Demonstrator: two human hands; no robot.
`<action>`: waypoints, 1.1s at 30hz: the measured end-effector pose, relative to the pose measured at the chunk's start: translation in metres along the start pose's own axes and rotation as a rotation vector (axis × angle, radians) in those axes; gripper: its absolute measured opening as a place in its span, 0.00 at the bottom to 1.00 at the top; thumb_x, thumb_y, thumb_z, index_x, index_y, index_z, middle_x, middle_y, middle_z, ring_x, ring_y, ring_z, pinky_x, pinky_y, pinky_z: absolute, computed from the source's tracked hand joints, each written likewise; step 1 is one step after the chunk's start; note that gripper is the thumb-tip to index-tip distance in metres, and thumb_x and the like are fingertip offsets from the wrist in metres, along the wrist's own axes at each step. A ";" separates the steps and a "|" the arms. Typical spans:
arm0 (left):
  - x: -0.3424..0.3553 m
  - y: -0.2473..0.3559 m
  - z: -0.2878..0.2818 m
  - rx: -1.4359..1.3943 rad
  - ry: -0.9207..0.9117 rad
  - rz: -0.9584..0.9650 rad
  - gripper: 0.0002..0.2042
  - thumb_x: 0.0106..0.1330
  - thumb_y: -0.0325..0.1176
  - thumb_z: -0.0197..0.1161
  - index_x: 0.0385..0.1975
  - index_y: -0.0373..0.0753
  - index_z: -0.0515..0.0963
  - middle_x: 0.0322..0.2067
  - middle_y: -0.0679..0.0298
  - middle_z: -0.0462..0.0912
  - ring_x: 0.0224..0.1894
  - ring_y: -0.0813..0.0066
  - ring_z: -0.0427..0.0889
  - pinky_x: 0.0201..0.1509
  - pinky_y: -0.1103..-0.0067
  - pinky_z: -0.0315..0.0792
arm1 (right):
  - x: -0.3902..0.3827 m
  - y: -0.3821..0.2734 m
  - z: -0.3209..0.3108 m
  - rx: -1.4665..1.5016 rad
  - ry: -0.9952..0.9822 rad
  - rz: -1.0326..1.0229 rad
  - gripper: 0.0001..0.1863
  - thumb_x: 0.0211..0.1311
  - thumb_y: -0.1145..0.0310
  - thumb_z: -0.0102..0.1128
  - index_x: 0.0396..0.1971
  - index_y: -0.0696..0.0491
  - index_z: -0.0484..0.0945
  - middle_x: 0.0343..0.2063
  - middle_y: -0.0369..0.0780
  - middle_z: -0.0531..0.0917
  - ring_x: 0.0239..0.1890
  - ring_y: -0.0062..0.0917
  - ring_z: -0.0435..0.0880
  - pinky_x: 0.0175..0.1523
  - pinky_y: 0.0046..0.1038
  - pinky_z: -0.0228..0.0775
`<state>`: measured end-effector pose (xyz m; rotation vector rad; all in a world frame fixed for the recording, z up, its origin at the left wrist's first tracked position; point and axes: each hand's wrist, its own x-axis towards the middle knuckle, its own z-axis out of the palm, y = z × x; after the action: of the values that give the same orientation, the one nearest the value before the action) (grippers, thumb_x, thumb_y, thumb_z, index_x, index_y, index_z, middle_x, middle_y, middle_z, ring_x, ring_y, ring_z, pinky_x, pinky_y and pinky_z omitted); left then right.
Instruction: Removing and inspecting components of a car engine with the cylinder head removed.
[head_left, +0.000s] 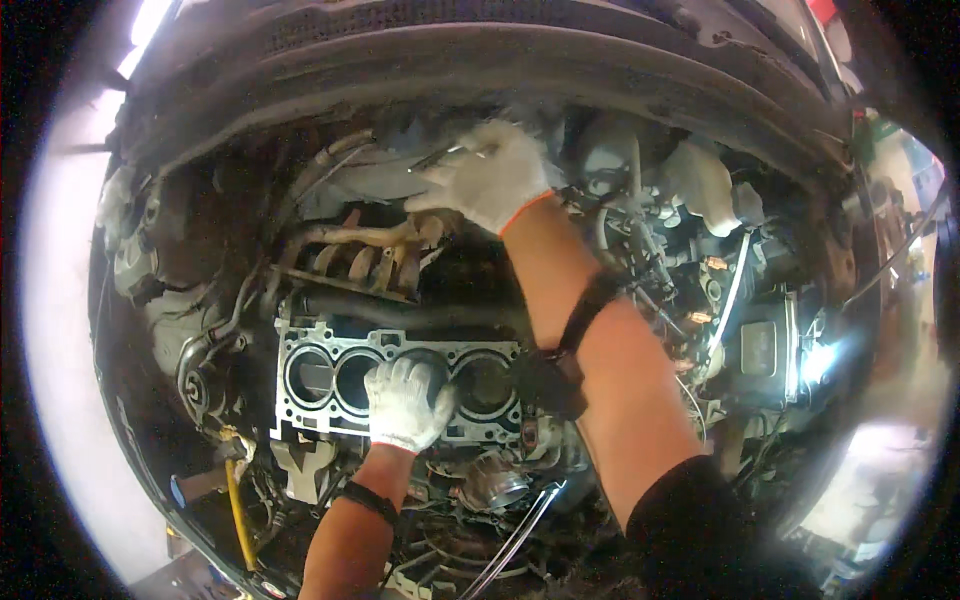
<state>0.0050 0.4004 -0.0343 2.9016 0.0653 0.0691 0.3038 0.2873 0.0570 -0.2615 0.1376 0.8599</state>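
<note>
My left hand [408, 402], in a white knit glove, rests on the bare engine block [300, 418]. Its fingers curl over the third cylinder bore from the left, and the fingertips are hidden. Toward the back of the engine bay reaches my right hand [497, 178], also gloved and slightly blurred. A thin shiny metal rod [432, 160] shows at its fingers, which seem closed on it; its kind is not clear. Just below that hand sits a rusty exhaust manifold [372, 236], with a dull metal heat shield [350, 183] behind it.
Wiring and hoses [650, 245] crowd the right side, near a bright lamp [820, 360]. A yellow-handled tool [241, 515] lies at the front left. A throttle body [494, 484] and a long shiny bar [515, 540] are in front of the block.
</note>
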 end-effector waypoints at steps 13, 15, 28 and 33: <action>0.003 0.005 0.001 -0.017 0.009 0.015 0.20 0.56 0.46 0.67 0.42 0.38 0.81 0.43 0.53 0.79 0.50 0.49 0.76 0.59 0.55 0.65 | 0.002 -0.010 0.005 0.086 0.057 -0.056 0.44 0.61 0.60 0.49 0.76 0.61 0.49 0.80 0.56 0.44 0.80 0.63 0.40 0.73 0.79 0.24; 0.005 0.007 0.000 -0.038 0.001 0.014 0.20 0.56 0.46 0.67 0.42 0.38 0.81 0.43 0.53 0.79 0.50 0.49 0.76 0.59 0.55 0.64 | 0.003 -0.018 0.004 0.059 0.074 -0.096 0.44 0.61 0.59 0.49 0.77 0.58 0.51 0.80 0.55 0.45 0.81 0.62 0.39 0.74 0.78 0.24; 0.006 0.007 0.004 -0.034 -0.039 -0.002 0.19 0.55 0.46 0.70 0.45 0.46 0.82 0.49 0.59 0.82 0.52 0.54 0.77 0.59 0.57 0.66 | 0.037 -0.012 -0.014 0.199 0.046 -0.364 0.16 0.57 0.56 0.56 0.42 0.47 0.77 0.47 0.42 0.83 0.50 0.44 0.80 0.62 0.69 0.63; 0.002 0.001 -0.002 0.013 -0.034 -0.022 0.20 0.55 0.46 0.70 0.46 0.46 0.83 0.50 0.59 0.82 0.52 0.54 0.78 0.58 0.57 0.66 | 0.053 0.008 -0.019 0.161 0.270 -0.367 0.13 0.62 0.64 0.55 0.43 0.54 0.75 0.43 0.45 0.79 0.44 0.40 0.77 0.61 0.64 0.67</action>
<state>0.0072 0.3998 -0.0322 2.9134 0.0924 0.0150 0.3316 0.3259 0.0258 -0.2414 0.3961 0.4434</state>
